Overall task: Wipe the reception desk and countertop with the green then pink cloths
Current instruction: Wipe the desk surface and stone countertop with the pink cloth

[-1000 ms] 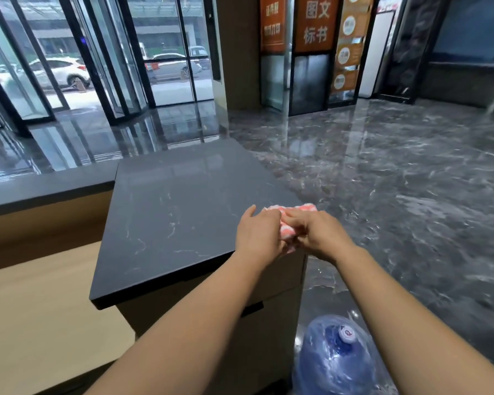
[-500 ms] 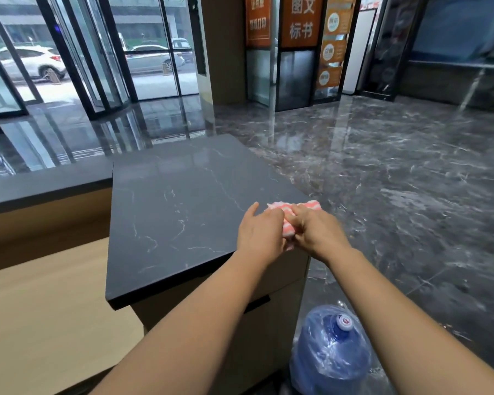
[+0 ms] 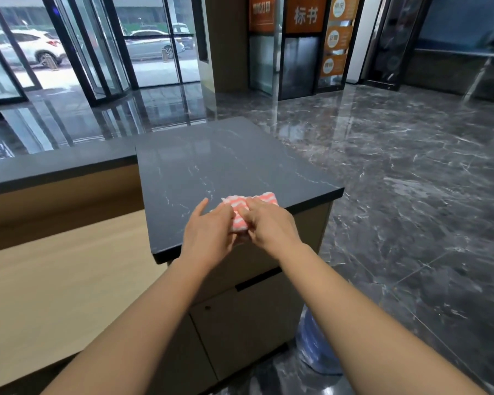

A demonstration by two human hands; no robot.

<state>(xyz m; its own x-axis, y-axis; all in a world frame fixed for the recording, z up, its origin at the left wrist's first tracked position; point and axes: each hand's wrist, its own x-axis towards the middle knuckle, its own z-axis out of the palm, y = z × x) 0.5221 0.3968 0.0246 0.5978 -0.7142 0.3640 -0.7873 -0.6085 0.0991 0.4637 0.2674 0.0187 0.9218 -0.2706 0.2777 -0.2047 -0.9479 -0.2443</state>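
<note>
A pink and white striped cloth [image 3: 241, 208] lies bunched on the dark marble countertop [image 3: 211, 163], near its front right edge. My left hand [image 3: 208, 235] rests on the cloth's left side with the fingers curled over it and the thumb stretched out. My right hand [image 3: 268, 223] pinches the cloth's right side. Part of the cloth is hidden under both hands. No green cloth is in view.
A lower light wooden desk surface [image 3: 54, 286] runs to the left, backed by a dark raised ledge [image 3: 54, 163]. A blue water jug [image 3: 314, 346] stands on the marble floor beside the cabinet [image 3: 240, 323]. Glass doors [image 3: 83, 44] are beyond.
The view has swung so the countertop sits further right in frame. Both hands stay on the pink cloth, shifted slightly forward onto the countertop.
</note>
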